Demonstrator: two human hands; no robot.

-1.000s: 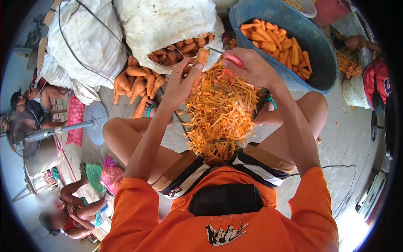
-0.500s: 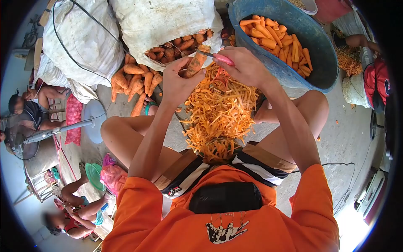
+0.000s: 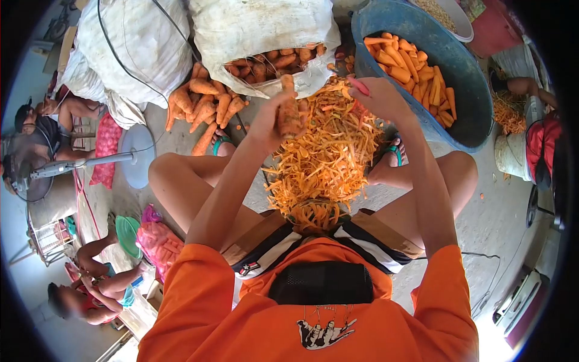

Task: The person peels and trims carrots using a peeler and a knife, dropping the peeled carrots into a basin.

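An orange carrot (image 3: 289, 111), partly rough and brownish, stands nearly upright in my left hand (image 3: 266, 123), whose fingers are wrapped round it. My right hand (image 3: 386, 101) grips a pink-handled peeler (image 3: 360, 86) to the right of the carrot, apart from it. The peeler's blade is hard to make out. Below and between both hands lies a heap of carrot peelings (image 3: 325, 163), reaching down to my lap.
Unpeeled carrots (image 3: 202, 102) lie on the floor beside a white sack (image 3: 259, 27) with more inside. A blue tub (image 3: 464, 130) at upper right holds peeled carrots (image 3: 410, 69). A fan (image 3: 78, 166) stands at left. Other people sit at left and right.
The peeler has moved off the carrot to the right with my right hand. My left hand has turned the carrot more upright. The whole view has shifted slightly.
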